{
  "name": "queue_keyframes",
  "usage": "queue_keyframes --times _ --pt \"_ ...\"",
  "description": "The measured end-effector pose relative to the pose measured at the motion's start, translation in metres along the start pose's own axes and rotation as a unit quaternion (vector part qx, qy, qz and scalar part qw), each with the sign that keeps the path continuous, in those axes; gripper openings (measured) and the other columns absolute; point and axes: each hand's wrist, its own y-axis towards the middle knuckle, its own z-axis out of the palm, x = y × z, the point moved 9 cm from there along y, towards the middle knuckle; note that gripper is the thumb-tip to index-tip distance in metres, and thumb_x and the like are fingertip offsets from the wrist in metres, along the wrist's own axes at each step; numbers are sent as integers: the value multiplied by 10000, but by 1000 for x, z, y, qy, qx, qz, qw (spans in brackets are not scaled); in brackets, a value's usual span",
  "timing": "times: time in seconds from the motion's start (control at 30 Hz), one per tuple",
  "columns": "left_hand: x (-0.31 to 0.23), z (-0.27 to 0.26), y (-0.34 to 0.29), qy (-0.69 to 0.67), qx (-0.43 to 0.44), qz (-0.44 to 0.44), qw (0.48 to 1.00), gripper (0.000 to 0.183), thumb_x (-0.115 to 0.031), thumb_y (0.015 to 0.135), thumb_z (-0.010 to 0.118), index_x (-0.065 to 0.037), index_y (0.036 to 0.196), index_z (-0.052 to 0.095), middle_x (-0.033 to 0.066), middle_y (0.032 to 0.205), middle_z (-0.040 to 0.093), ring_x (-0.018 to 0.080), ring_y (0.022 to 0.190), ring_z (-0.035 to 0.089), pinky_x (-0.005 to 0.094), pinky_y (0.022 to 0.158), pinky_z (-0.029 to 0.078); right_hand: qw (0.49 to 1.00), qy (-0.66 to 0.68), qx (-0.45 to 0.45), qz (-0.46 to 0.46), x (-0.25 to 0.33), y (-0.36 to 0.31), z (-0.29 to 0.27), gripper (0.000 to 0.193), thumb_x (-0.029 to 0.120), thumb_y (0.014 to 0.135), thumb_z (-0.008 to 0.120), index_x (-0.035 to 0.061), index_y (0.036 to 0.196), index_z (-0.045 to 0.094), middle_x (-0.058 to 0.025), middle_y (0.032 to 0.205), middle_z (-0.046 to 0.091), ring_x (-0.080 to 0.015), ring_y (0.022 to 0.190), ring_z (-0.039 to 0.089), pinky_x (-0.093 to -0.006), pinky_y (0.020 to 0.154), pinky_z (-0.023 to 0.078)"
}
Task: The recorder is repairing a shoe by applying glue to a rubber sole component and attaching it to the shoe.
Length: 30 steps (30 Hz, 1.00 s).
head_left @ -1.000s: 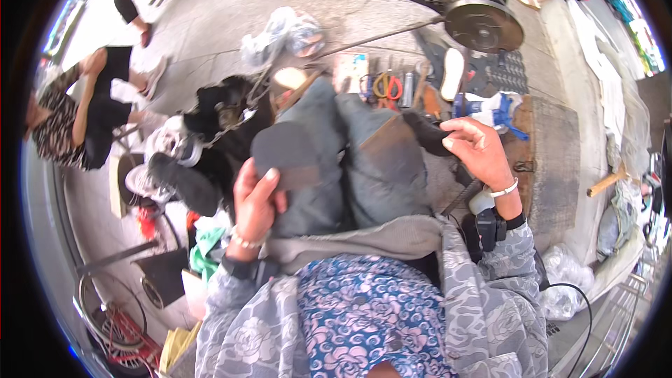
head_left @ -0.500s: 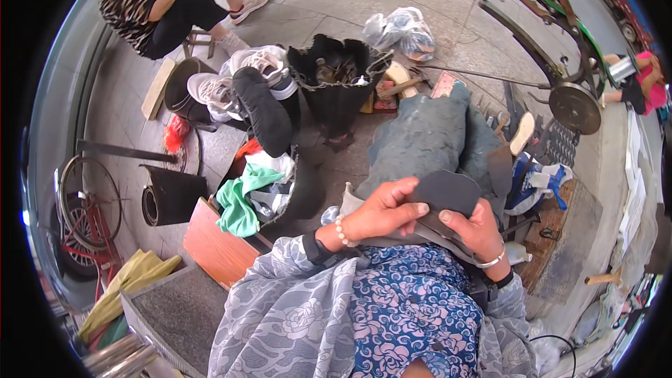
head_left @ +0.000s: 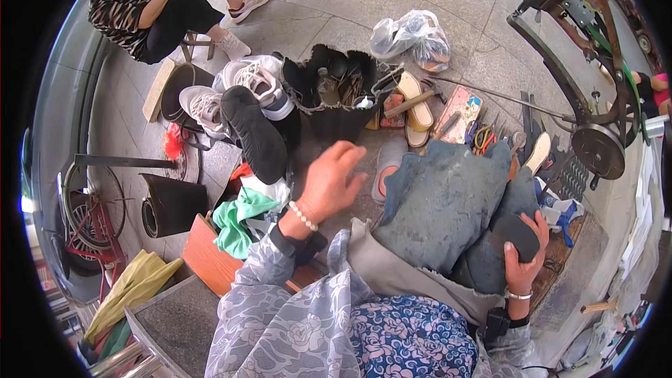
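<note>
My left hand (head_left: 327, 185) is raised in front of the black tool bag (head_left: 329, 119), its fingers stretched apart and nothing in them. On the right, my right hand (head_left: 526, 269) grips a flat, rounded dark piece (head_left: 514, 236), rubber-like in look, with the thumb on its face. That piece is over the worn grey-green cloth (head_left: 448, 199) spread across my lap. Left of my left hand, a black shoe sole (head_left: 253, 136) leans against a pair of pale sneakers (head_left: 208, 106). A green cloth (head_left: 241, 220) lies below them.
Beyond the lap cloth are a cream shoe sole (head_left: 418, 108), scissors (head_left: 483, 138) and a red tin (head_left: 460, 108). A hand-cranked machine (head_left: 595, 147) stands at right. A clear plastic bag (head_left: 413, 38) is on the paving. A seated person (head_left: 150, 10) is at far left.
My hands have parted. The left let go of the dark piece and moved left and up; the right carried the piece right and down. The view has shifted, revealing more tools beyond the lap cloth.
</note>
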Motion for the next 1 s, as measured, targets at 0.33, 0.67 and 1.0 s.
queue_keyframes --times 0.33,0.67,1.0 --pt "103 68 69 264 45 -23 963 545 -194 611 716 8 1075 516 100 860 512 258 827 521 389 812 360 997 -3 5 81 -32 -9 -7 348 221 717 583 -32 953 608 -146 1149 549 -377 1235 350 -465 993 292" --pt "81 100 48 322 67 -15 944 440 -167 717 570 47 1096 503 66 779 461 199 736 471 331 774 360 996 -27 31 79 -31 1 1 378 262 751 559 -27 995 571 -159 1196 513 -393 1242 328 -484 1007 258" --pt "71 99 48 287 15 1 958 481 -286 724 578 41 1070 507 71 792 465 200 747 478 340 771 363 994 -25 48 98 -30 4 6 507 323 795 549 -68 1115 511 -187 1260 463 -364 1241 336 -456 1005 277"
